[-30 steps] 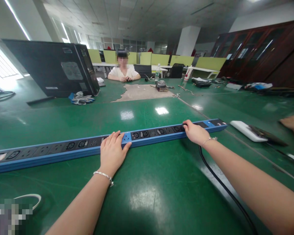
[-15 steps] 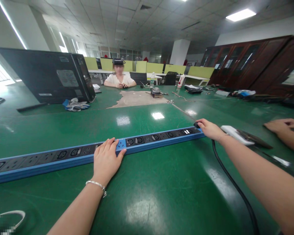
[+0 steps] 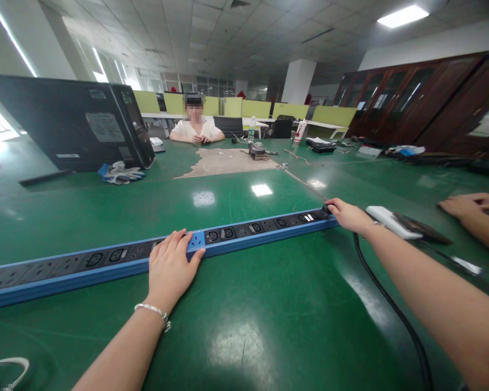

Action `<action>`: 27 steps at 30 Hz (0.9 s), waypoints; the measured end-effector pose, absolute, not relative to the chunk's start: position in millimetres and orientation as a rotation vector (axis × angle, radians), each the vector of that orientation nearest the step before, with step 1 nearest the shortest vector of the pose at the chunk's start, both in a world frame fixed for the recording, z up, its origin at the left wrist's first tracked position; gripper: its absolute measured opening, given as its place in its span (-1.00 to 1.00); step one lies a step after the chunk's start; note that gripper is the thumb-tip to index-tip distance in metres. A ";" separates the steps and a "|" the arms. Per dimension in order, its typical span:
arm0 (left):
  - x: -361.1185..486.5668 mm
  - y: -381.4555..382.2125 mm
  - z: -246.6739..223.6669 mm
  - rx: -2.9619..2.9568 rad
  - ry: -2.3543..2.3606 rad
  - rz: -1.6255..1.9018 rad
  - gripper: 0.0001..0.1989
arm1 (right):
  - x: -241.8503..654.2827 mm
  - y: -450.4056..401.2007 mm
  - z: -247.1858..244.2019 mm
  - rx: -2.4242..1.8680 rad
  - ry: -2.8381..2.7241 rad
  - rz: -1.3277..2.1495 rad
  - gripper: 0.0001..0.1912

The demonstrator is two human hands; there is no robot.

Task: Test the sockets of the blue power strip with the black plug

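Observation:
A long blue power strip [image 3: 264, 240] with black sockets lies slantwise across the green table, running off the left edge of the view. My left hand [image 3: 171, 260] rests over its middle, fingers across the top and thumb along the near side by a blue socket [image 3: 196, 239]. At the strip's right end, my right hand [image 3: 348, 215] is closed around a black plug [image 3: 326, 209]. The plug sits at the last socket; my fingers hide how far in it is. From beneath that hand a thick black cable [image 3: 385, 296] curves down toward the lower right.
A black computer case [image 3: 77, 127] stands at the left, with gloves [image 3: 121, 172] before it. A white device [image 3: 391, 221] and another person's hands [image 3: 462, 207] are at the right. Across the table [image 3: 244, 304] sits a person [image 3: 196, 129]; a bottle [image 3: 251, 129] stands nearby.
The plug has tipped down against the strip's end socket, my right hand still gripping it. My left hand stays on the strip. The whole view has shifted slightly.

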State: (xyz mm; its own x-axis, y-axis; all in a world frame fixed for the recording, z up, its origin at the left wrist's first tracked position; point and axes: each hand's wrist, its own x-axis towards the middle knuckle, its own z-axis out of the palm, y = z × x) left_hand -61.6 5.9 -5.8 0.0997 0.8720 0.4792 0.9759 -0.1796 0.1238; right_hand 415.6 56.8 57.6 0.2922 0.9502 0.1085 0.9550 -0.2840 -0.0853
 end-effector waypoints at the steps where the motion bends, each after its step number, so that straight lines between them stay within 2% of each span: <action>1: -61.5 5.8 -5.7 -2.147 -1.847 -0.672 -0.51 | 415.7 56.6 56.8 -2.411 -1.789 -0.058 -0.52; 27: -62.0 6.1 -6.4 -2.146 -1.828 -0.672 -0.50 | 405.5 55.4 56.4 -2.405 -1.834 -0.032 -0.55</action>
State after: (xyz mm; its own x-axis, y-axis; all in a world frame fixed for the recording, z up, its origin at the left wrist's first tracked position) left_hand -62.0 6.1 -6.4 0.1099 0.8644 0.4906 0.9763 -0.1865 0.1099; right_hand 405.5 55.4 56.4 0.2670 0.9597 0.0874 0.9622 -0.2605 -0.0794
